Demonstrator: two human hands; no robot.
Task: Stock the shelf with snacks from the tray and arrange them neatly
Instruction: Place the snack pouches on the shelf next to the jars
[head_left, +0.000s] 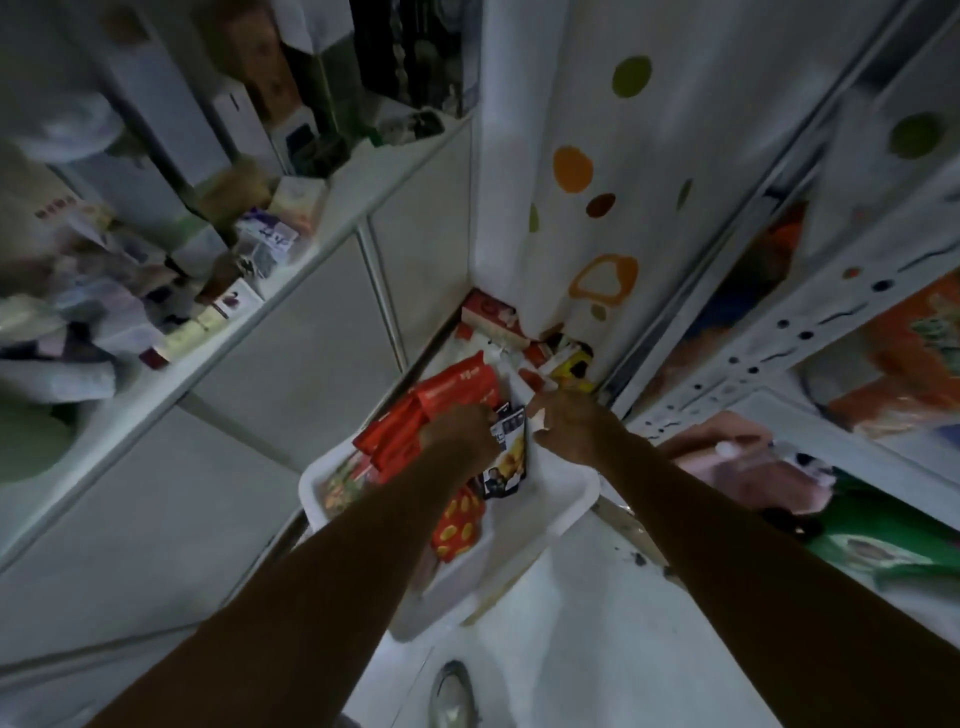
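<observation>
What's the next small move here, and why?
Probably lift the dark packet clear of the tray and toward the shelf on the right. The left hand seems to pinch its top edge, the right hand sits beside it, and it stands among red packets.

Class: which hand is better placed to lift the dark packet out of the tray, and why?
Left, probably. The left hand appears to grip the dark packet by its upper edge in the white tray; the right hand sits beside it, seemingly pinching something white.
</observation>
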